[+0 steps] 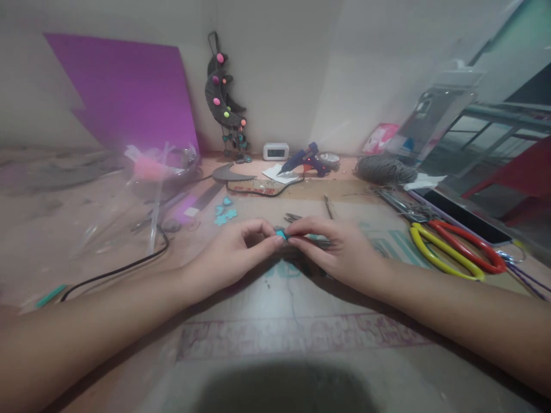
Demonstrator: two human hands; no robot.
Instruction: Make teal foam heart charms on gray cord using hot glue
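Near the middle of the head view, a small turquoise piece (280, 234) with a dark edge is pinched between both hands; its exact shape is too small to tell. My left hand (241, 252) grips it from the left with thumb and forefinger. From the right, my right hand (331, 244) closes thumb and forefinger on its other side. Just behind the fingers lies a pointed metal tool (293, 217), partly hidden by my right hand. Several turquoise cut-out shapes (225, 213), some heart-like and some flower-like, lie beyond my left hand.
At the back are a blue glue gun (307, 159) on white paper, a white digital clock (275, 151) and a grey crescent (232, 173). Large scissors (456, 249), a phone (460, 215) and grey yarn (385, 170) lie right. A black cord (116, 267) crosses the left.
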